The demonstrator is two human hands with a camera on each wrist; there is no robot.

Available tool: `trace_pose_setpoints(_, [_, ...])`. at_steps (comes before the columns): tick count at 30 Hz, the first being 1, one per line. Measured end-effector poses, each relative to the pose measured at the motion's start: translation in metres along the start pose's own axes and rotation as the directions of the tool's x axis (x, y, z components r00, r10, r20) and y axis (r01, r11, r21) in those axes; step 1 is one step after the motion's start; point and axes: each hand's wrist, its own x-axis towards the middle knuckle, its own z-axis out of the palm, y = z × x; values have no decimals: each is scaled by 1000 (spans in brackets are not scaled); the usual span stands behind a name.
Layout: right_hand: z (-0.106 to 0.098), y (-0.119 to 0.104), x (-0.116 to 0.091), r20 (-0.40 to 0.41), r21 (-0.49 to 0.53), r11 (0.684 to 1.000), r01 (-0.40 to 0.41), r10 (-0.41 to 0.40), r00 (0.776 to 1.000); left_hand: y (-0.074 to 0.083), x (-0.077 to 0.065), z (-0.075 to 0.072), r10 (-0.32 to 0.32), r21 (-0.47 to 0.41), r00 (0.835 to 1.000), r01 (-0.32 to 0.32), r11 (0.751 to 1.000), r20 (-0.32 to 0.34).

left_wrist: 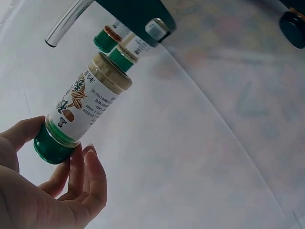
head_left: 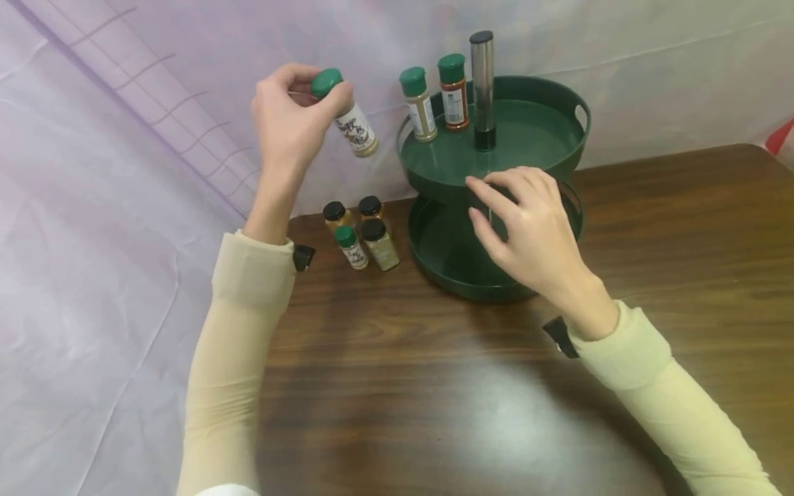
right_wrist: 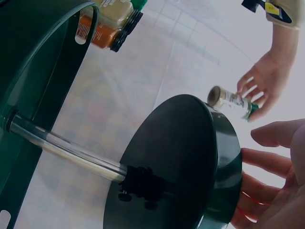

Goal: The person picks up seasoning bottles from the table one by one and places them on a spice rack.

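My left hand (head_left: 288, 117) pinches a small spice jar (head_left: 358, 132) by its green cap, up in the air left of a two-tier green rack. The jar tilts, its base pointing down and right toward the rack; a white label and tan powder show in the left wrist view. On the upper tray (head_left: 533, 131) stand a green-capped jar of tan powder (head_left: 422, 116) and a green-capped jar of red spice (head_left: 455, 103). At that tray's front is my right hand (head_left: 527, 224), fingers loosely bent and holding nothing. Its fingertips lie at the outer wall; contact is unclear.
Several spice jars stand grouped on the wooden table (head_left: 384, 358) left of the rack, including a black-capped jar (head_left: 381, 249) and a small green-capped jar (head_left: 353, 251). A metal pole (head_left: 482, 83) rises through the upper tray. The lower tray (head_left: 434, 238) sits beneath, partly hidden.
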Motion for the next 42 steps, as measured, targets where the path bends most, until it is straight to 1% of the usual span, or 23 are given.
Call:
trace_pose_setpoints(4, [0,-1,0,3,0,1000,3,-3,1000,7,4,7,17,18,1000,-17,1000,21])
trace_pose_setpoints(9, [-1,-1,0,23,-17,1000,9,-8,1000,14,8,17,20,1,998,-21,1000,59])
trace_pose_setpoints(14, [0,-3,0,15,-15,1000,10,-10,1000,15,11,30,49,0,994,-49,999,102])
trace_pose_setpoints(18, [5,-8,2,3,-3,1000,8,-8,1000,12,13,40,51,17,989,-53,998,138])
trace_pose_setpoints(25, [14,-16,3,5,15,1000,3,-3,1000,0,16,53,17,69,985,-29,997,170])
trace_pose_setpoints(30, [16,-19,2,8,14,1000,2,-2,1000,-9,17,58,10,99,984,-28,995,176])
trace_pose_setpoints(35, [16,-21,3,-2,14,1000,4,-4,1000,-15,18,61,-2,121,983,-21,992,183])
trace_pose_setpoints(42, [15,-24,4,-1,21,1000,7,-7,1000,-19,20,63,-43,151,976,11,988,212])
